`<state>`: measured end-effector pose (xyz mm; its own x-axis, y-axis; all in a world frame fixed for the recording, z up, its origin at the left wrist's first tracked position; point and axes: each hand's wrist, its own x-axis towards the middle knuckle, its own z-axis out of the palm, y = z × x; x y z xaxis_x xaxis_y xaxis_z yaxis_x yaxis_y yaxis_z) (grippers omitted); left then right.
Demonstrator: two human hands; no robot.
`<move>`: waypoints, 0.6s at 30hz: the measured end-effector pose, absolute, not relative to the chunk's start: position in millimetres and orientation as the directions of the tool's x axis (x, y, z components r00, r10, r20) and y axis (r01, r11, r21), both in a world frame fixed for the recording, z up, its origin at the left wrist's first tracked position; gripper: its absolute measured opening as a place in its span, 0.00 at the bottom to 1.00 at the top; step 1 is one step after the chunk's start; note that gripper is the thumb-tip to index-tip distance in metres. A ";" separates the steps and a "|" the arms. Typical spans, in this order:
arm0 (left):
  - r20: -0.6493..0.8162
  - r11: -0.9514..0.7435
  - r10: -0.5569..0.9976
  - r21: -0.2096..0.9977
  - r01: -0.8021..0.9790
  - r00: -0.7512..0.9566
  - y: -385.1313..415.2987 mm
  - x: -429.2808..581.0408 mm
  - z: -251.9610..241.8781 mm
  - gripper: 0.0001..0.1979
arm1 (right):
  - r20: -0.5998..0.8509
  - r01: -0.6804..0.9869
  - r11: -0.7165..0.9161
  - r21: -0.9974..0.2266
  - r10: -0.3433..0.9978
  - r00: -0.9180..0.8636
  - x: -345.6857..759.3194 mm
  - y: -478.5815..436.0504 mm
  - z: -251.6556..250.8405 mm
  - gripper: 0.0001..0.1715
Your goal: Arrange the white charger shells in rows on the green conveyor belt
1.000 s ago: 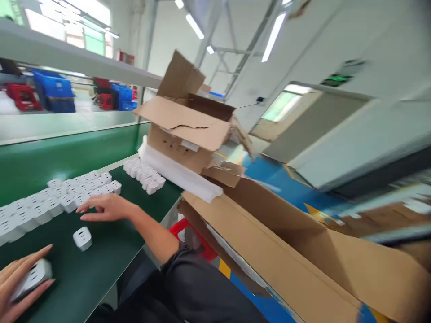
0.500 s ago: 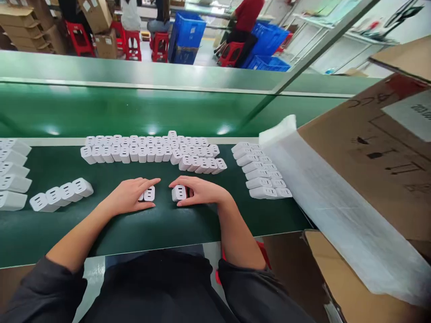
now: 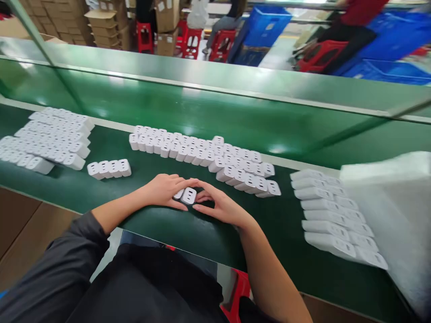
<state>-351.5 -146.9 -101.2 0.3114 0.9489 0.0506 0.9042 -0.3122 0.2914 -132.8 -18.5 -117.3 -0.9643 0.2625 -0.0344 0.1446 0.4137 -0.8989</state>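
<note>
My left hand [image 3: 167,190] is curled around a short row of white charger blocks [image 3: 189,196], thumb on the near side and fingers on the far side. One block shows fully with its slotted face up; another shows partly beside it, and the palm hides anything further left. My right hand [image 3: 222,204] is just right of the row, thumb and forefinger apart, its fingertips close to the end block. The two forefingers meet above the blocks. Left of my hands stands a separate short row of the same blocks [image 3: 109,168].
Long rows of white blocks [image 3: 188,148] stand behind my hands. A larger cluster [image 3: 57,134] is at the far left, more rows [image 3: 332,211] at the right beside white foam sheeting [image 3: 397,202]. A green wall [image 3: 202,105] edges the bench; people, stools and blue crates are beyond.
The view has swung left. My right hand has brought its block leftward against those at my left hand, and its fingers have come off it. The gap between my hands has closed.
</note>
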 end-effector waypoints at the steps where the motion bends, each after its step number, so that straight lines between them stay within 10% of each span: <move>1: 0.049 -0.314 0.948 0.278 0.908 0.313 -146.6 -351.0 -103.4 0.42 | -0.042 0.146 0.406 -0.902 0.254 -0.966 -133.2 -18.4 -118.7 0.36; 18: 0.299 -0.165 0.946 0.106 0.981 0.127 -234.4 -396.3 -98.0 0.30 | -0.091 0.198 0.432 -0.880 0.257 -0.962 -136.9 -14.6 -126.1 0.38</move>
<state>-396.3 -234.4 -98.0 0.1269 0.9458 0.2988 0.9806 -0.1651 0.1061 -136.9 -14.6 -126.1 -0.9622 0.2566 -0.0910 0.1983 0.4317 -0.8800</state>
